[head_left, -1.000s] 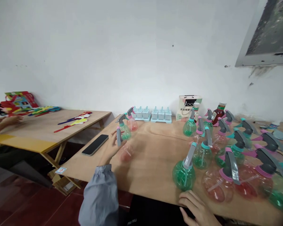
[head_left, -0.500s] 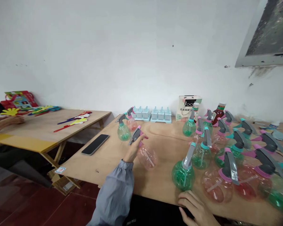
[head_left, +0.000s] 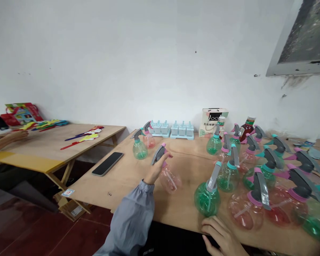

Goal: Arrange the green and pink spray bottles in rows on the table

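My left hand (head_left: 155, 170) grips the neck of a pink spray bottle (head_left: 171, 179) with a grey trigger head, tilted over the table. At the table's front edge rests my right hand (head_left: 220, 233), fingers loosely spread and nothing in them. Just beyond its fingertips stands a green spray bottle (head_left: 207, 200). Right of that is a large pink spray bottle (head_left: 245, 211) with several more pink and green ones packed behind it. Farther back on the left, a green spray bottle (head_left: 140, 149) stands beside a small pink spray bottle (head_left: 149, 138).
A black phone (head_left: 108, 163) lies on the left of the table. Light blue popsicle molds (head_left: 181, 131), a paper bag (head_left: 206, 122) and a dark red bottle (head_left: 247, 128) line the wall. Another person's hand (head_left: 17, 136) is at the left table, near colorful hand-shaped clappers (head_left: 90, 135).
My left hand has moved slightly right with the pink spray bottle in it. My right hand has stayed put. The other person's hand no longer has the yellow hand-shaped piece raised above it.
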`<action>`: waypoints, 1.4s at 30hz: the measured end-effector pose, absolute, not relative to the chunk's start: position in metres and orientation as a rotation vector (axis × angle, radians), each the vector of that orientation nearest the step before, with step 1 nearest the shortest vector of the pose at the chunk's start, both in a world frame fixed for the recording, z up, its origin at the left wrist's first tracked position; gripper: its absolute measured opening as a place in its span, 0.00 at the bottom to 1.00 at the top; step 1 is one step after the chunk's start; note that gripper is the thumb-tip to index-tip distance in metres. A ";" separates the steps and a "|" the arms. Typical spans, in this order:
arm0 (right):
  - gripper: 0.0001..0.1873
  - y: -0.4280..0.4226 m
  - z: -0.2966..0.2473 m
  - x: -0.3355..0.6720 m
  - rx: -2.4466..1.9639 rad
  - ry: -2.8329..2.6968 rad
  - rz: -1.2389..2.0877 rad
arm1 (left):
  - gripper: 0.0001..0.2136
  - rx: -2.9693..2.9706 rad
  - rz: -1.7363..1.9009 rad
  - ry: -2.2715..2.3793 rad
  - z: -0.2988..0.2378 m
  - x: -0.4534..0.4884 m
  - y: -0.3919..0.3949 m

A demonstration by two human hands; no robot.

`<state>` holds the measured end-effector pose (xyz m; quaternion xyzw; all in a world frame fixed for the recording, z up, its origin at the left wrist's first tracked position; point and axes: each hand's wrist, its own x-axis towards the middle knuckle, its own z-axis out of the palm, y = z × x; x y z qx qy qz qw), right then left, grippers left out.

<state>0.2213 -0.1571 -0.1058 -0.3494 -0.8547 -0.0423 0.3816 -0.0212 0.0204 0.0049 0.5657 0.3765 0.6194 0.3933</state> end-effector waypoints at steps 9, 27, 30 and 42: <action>0.09 -0.157 -0.106 0.222 -0.903 -2.178 -0.088 | 0.15 1.585 1.398 0.956 0.019 0.002 0.016; 0.08 -0.155 -0.106 0.223 -0.898 -2.193 -0.091 | 0.41 1.723 1.091 0.677 -0.016 0.125 0.056; 0.09 -0.154 -0.106 0.224 -0.887 -2.190 -0.098 | 0.54 1.829 0.942 0.638 -0.004 0.100 0.056; 0.10 -0.153 -0.110 0.223 -0.881 -2.178 -0.122 | 0.16 1.131 2.078 1.544 -0.001 -0.177 0.114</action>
